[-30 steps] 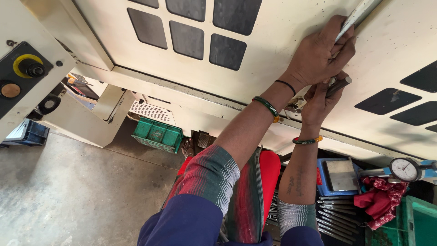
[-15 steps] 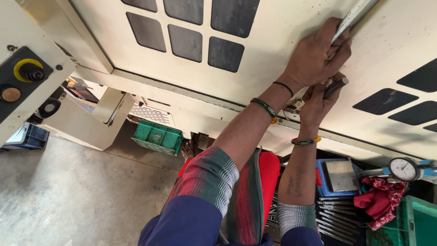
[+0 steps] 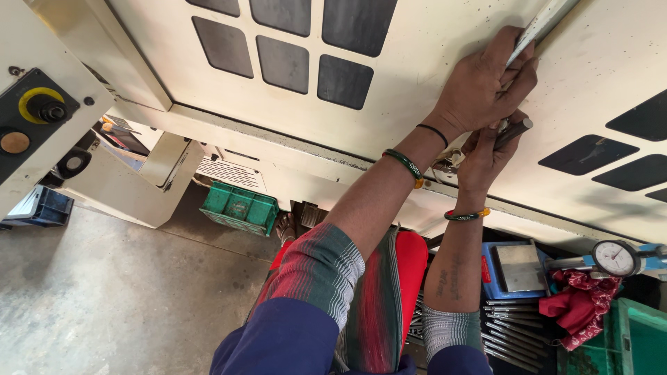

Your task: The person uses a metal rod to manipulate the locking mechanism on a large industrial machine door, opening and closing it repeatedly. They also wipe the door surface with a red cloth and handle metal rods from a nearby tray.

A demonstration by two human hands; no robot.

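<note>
Gripping a slim silver door handle (image 3: pixel 538 28), left hand (image 3: pixel 483 87); right hand (image 3: pixel 486 156) clenched on a dark metal rod (image 3: pixel 513 132).

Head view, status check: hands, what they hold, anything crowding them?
Left hand shut on long metal handle of cream door. Right hand shut on dark rod just below. Nothing between hands and door; dial gauge sits apart, lower right.

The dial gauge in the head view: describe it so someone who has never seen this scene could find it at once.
Start at the big cream machine door with dark square windows and follow its lower edge to the frame's right side. Just below that edge, right of the blue block holder and above the red cloth, sits the dial gauge. It is the only round white face with a needle there.
</note>
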